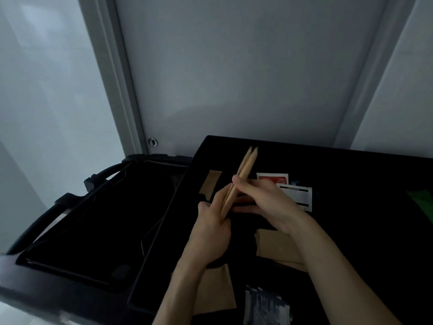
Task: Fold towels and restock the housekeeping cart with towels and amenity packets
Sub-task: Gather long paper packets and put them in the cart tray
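Both hands grip brown packets (243, 178) edge-up: left hand (212, 227) at 7 o'clock, right hand (269, 202) opposite. Possibly two; loose pinch could spill them into the dark tray (351, 165).

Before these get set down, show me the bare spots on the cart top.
Bare black surface lies right of the white black-striped packet, toward the green item, and along the far edge of the black cart top. It is crowded under both hands, left hand and right hand, which hold thin brown paper packets; more lie nearer.
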